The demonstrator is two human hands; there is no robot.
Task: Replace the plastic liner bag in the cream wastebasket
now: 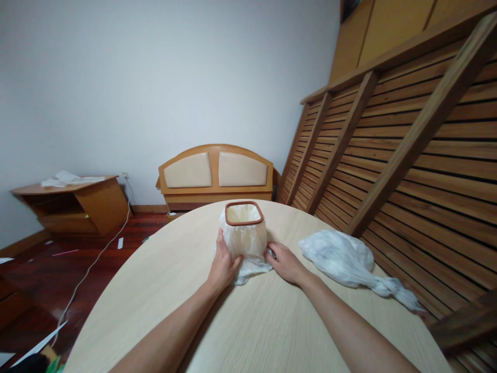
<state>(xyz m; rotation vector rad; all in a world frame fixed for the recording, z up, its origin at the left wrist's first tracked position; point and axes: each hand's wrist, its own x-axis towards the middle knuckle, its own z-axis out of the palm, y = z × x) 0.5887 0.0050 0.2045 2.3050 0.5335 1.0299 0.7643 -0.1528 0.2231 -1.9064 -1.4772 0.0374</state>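
A small waste bin with a brown rim (244, 224) stands upright on the table, with a thin white plastic bag (248, 248) lining it and hanging over its outside. The loose lower edge of the bag spreads on the tabletop in front of the bin. My left hand (224, 263) is wrapped around the near left side of the bagged bin, thumb on the front. At the lower right of the bin, my right hand (284, 261) has its fingers closed on the bag's edge; some fingertips are hidden.
The bin is on a round pale wooden table (163, 290). A knotted, stuffed white plastic bag (337, 256) lies at the right. Slatted wooden panels (388, 155) lean close along the right side. Behind are a headboard (215, 171) and a low cabinet (97, 202); a cable (93, 264) crosses the floor.
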